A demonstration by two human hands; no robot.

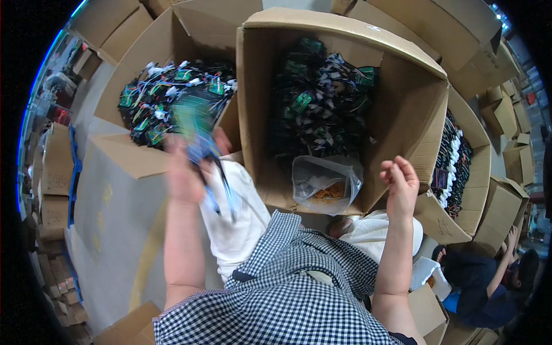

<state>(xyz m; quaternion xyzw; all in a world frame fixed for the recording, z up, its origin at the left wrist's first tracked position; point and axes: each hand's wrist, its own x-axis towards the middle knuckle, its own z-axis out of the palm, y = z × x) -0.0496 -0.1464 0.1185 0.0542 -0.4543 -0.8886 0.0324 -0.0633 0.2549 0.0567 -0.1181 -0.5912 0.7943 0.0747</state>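
My left hand [187, 172] grips a green circuit board with wires [195, 123], smeared by motion, above my left knee. Dark and blue leads hang from it. Nearby stands an open carton [118, 112] heaped with circuit boards and wires [167, 95]. My right hand [401, 178] is raised near the right wall of the middle carton [247, 115], its fingers curled together; whether anything is in them I cannot make out. Inside that carton lie bundles of black wires with green boards [325, 103]. At its near edge sits a clear plastic bag [302, 178] with thin orange bands [330, 192].
To the right, another carton [480, 167] holds dark wire bundles with white connectors [454, 167]. Another person [483, 276] sits at the lower right beside cartons. Stacked boxes [57, 167] line the far left. A yellow line [146, 259] marks the floor.
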